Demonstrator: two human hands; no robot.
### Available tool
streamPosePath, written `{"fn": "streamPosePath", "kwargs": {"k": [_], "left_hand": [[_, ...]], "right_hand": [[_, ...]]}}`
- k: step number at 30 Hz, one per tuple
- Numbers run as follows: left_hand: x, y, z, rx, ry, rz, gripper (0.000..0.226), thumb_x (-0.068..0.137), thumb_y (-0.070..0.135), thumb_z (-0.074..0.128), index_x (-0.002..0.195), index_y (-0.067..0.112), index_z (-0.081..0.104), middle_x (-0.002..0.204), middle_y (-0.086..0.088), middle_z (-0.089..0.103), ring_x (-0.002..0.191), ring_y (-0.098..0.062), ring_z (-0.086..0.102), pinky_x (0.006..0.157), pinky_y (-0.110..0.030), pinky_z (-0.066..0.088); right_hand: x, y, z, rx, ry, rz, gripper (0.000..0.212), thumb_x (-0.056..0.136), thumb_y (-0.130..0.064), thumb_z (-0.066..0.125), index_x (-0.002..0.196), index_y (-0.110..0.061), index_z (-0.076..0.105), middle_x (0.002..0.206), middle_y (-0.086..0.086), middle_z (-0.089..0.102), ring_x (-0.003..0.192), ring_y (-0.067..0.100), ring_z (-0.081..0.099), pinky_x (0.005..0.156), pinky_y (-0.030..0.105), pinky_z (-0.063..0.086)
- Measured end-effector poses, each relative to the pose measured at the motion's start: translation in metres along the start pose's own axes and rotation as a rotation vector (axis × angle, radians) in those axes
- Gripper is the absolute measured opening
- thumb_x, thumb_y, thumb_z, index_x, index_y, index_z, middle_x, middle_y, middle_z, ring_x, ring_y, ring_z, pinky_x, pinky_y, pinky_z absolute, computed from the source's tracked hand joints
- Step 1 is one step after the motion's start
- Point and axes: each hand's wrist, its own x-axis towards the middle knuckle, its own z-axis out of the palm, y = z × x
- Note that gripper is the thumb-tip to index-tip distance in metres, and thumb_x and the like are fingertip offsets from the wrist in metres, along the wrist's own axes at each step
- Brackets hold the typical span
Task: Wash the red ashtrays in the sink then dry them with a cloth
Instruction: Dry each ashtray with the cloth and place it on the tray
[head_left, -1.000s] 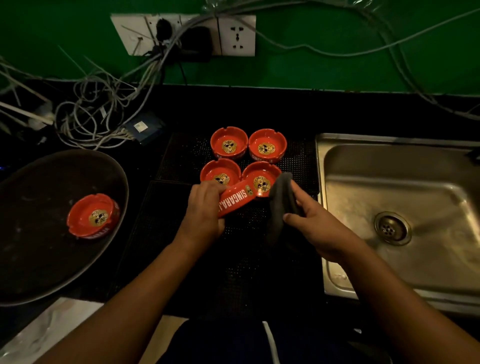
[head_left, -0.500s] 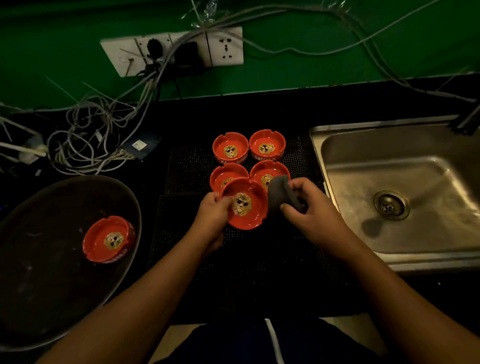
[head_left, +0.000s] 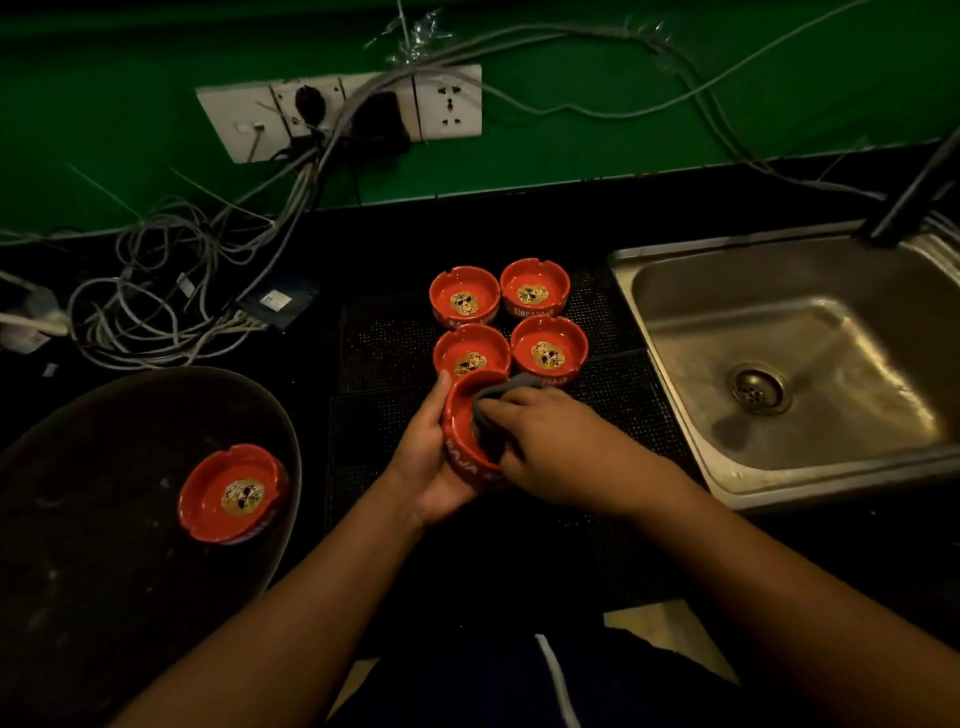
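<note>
Left fingers (head_left: 441, 397) round ashtray (head_left: 459, 418), right fingers (head_left: 515, 401) with cloth (head_left: 487, 413) inside

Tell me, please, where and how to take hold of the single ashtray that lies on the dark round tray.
Probably by its outer wall, coming from above. The ashtray sits upright, mouth up, alone on the tray, so thumb and fingers can span its round rim from opposite sides.
</note>
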Motion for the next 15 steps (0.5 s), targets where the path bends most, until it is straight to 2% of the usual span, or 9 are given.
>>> {"fn": "streamPosePath", "kwargs": {"k": [2,4,6,9,11,13,15], "left_hand": [[0.002,0.001,0.0,0.065,-0.005,-0.04,0.064,0.085,0.062,0.037,0.119,0.015,0.066,0.114,-0.017,0.067,0.096,-0.03,0.068,0.078,-0.043,0.056],[0.003,0.003,0.003,0.118,0.003,-0.061,0.065,0.089,0.063,0.033,0.127,0.017,0.06,0.121,-0.017,0.064,0.098,-0.03,0.066,0.081,-0.045,0.054],[0.004,0.008,0.003,0.148,0.007,-0.049,0.066,0.091,0.063,0.032,0.129,0.015,0.057,0.121,-0.016,0.063,0.098,-0.03,0.066,0.08,-0.044,0.054],[0.005,0.019,-0.003,0.159,0.005,-0.009,0.066,0.091,0.06,0.036,0.123,0.008,0.059,0.11,-0.017,0.064,0.097,-0.029,0.066,0.078,-0.039,0.054],[0.004,0.026,-0.009,0.194,0.008,-0.03,0.069,0.088,0.063,0.037,0.125,0.009,0.059,0.117,-0.019,0.063,0.104,-0.032,0.062,0.082,-0.042,0.053],[0.004,0.032,-0.014,0.237,0.02,-0.072,0.071,0.087,0.067,0.035,0.126,0.014,0.06,0.123,-0.018,0.062,0.112,-0.034,0.059,0.086,-0.048,0.05],[0.003,0.037,-0.017,0.231,0.021,-0.089,0.07,0.086,0.068,0.034,0.124,0.016,0.061,0.12,-0.018,0.065,0.113,-0.036,0.059,0.088,-0.052,0.049]], "right_hand": [[0.005,-0.003,0.0,0.068,-0.027,-0.014,0.055,0.085,-0.022,0.052,0.139,-0.019,0.045,0.135,0.004,0.053,0.124,0.024,0.047,0.103,0.041,0.043],[0.009,-0.006,-0.002,0.215,0.001,0.015,0.043,0.083,-0.018,0.053,0.126,-0.019,0.053,0.121,0.003,0.06,0.11,0.019,0.056,0.095,0.038,0.049],[0.011,-0.012,-0.005,0.368,0.025,0.066,0.038,0.084,-0.019,0.055,0.122,-0.024,0.05,0.113,-0.001,0.06,0.101,0.016,0.058,0.088,0.036,0.052],[0.009,-0.021,-0.011,0.482,-0.03,0.047,0.031,0.088,-0.021,0.054,0.119,-0.027,0.054,0.106,-0.008,0.058,0.088,0.005,0.056,0.076,0.025,0.049],[0.004,-0.025,-0.016,0.427,-0.106,0.023,0.031,0.092,-0.023,0.051,0.121,-0.028,0.058,0.106,-0.01,0.056,0.084,-0.001,0.052,0.074,0.02,0.043],[0.001,-0.024,-0.016,0.205,-0.159,0.028,0.035,0.094,-0.028,0.047,0.127,-0.032,0.056,0.121,-0.007,0.057,0.1,0.006,0.051,0.088,0.027,0.04],[-0.003,-0.02,-0.011,-0.083,-0.169,0.035,0.042,0.095,-0.035,0.043,0.137,-0.039,0.045,0.143,-0.01,0.044,0.128,0.016,0.037,0.105,0.043,0.027]]}}
